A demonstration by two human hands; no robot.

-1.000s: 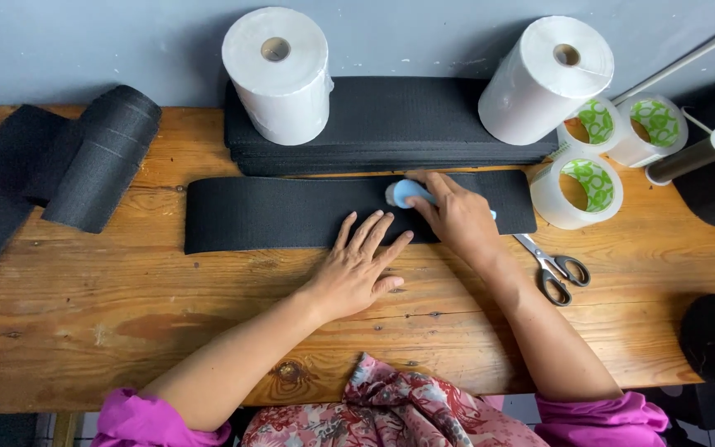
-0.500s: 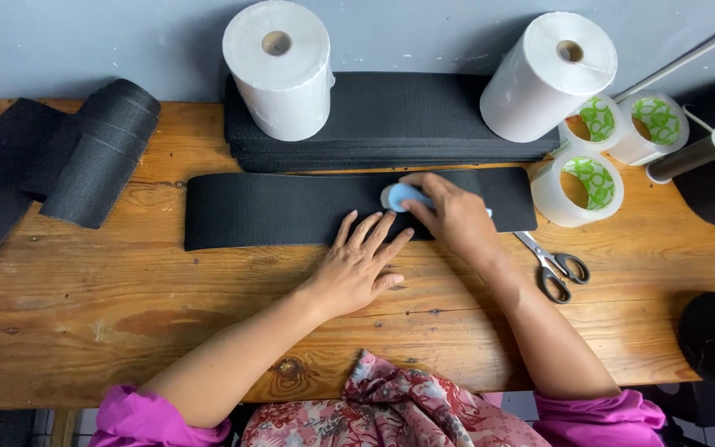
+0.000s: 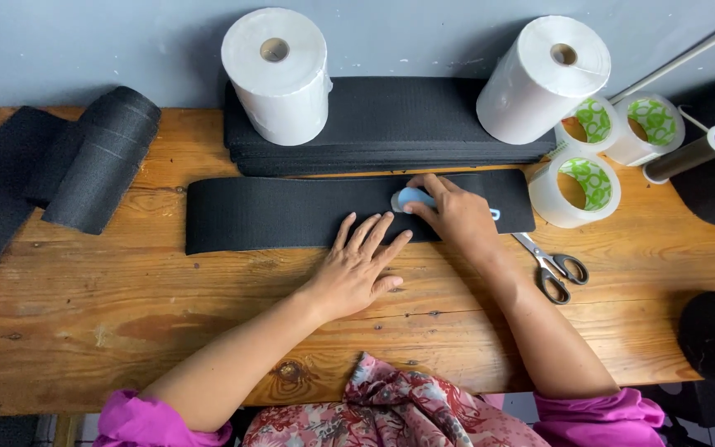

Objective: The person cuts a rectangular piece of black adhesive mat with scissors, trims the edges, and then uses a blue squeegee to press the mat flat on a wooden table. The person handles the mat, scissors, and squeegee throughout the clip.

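While your left hand lies flat and open on the black strip, your right hand grips a blue chalk against it.

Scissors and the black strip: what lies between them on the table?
Bare wood between the scissors and the black strip; only the right hand and wrist cross nearby, in the head view.

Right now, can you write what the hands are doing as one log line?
left hand: flat, pressing black fabric strip | right hand: holds pale blue marker piece on strip | scissors: beside wrist
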